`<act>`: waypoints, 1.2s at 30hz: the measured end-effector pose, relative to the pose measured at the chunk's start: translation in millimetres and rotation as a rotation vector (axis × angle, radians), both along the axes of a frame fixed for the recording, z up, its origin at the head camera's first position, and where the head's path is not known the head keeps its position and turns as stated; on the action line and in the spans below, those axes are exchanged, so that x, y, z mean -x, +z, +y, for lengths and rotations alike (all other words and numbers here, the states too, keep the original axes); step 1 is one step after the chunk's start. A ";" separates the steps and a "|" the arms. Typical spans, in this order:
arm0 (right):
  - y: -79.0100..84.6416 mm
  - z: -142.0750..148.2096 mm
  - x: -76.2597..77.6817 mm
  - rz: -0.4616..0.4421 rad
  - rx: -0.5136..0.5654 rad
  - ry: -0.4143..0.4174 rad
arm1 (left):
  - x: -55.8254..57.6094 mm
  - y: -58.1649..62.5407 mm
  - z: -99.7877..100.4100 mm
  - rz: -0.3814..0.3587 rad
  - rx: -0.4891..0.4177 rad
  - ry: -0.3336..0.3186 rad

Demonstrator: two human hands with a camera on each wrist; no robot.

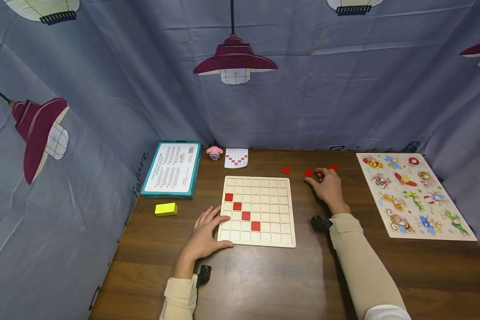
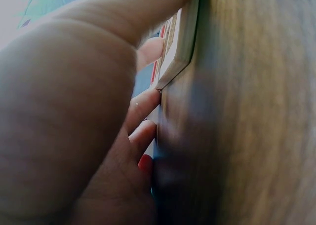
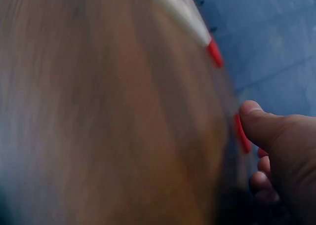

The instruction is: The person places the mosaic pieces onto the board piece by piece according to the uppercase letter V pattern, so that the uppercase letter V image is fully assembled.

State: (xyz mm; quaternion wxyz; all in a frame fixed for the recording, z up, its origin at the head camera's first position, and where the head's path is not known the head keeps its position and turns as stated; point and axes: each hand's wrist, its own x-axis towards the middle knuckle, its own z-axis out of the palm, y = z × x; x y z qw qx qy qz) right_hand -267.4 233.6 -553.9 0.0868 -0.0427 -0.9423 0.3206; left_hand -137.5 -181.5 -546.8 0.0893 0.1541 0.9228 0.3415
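Note:
A light wooden grid board [image 1: 278, 243] lies in the middle of the table, with several red square tiles [image 1: 246, 216] in a diagonal row in its cells. My left hand [image 1: 202, 238] rests at the board's lower left corner, thumb at the near edge and index finger on the left side, the fingers spread. Beyond the board's right side, my right hand [image 1: 329, 186] reaches over the table, thumb and index finger close beside a loose red tile [image 1: 309, 172]. In the right wrist view the thumb is next to a red tile [image 3: 242, 133]; whether it touches is unclear.
More loose red tiles lie at the back, one to the left [image 1: 286, 170] and one behind the right hand [image 1: 333, 168]. A pattern card [image 1: 236, 158], pink figurine [image 1: 214, 153], teal box [image 1: 172, 169] and yellow block [image 1: 166, 209] stand left. An insect puzzle board [image 1: 416, 195] lies right.

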 end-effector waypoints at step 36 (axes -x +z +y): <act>-6.4 -65.9 -103.5 0.159 0.007 0.245 | -0.1 0.2 0.2 -0.020 0.004 0.011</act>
